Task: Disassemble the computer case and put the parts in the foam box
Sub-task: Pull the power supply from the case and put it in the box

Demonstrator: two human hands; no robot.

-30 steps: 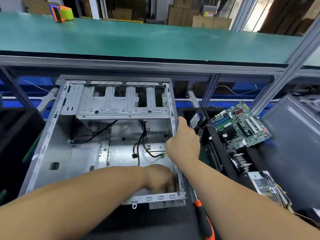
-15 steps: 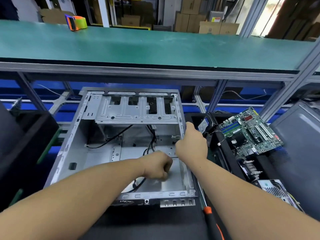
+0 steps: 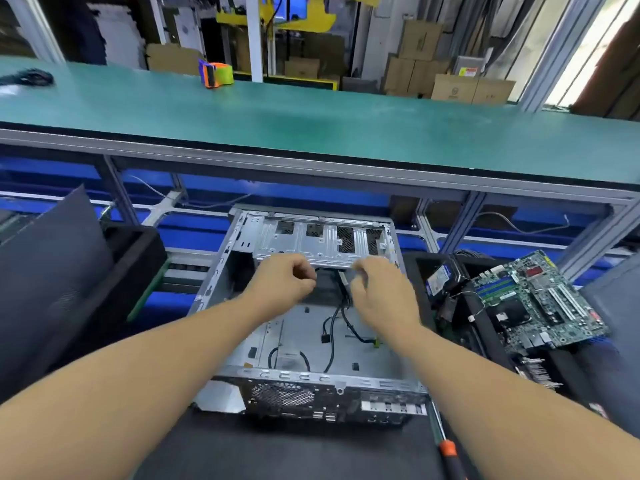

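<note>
Here hands (image 3: pixel 332 285) curled (blurred) over case (image 3: pixel 311 344).

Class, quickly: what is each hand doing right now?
Left hand: fingers curled, nothing visibly held.
Right hand: blurred, cannot be told.

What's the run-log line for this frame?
step: clearing case | left hand: curled at drive cage edge, grip unclear | right hand: same, blurred | cables: loose inside | motherboard: out, at right | screwdriver: idle

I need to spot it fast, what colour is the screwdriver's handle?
Orange and black; the screwdriver shows in the head view, bottom right.
</note>
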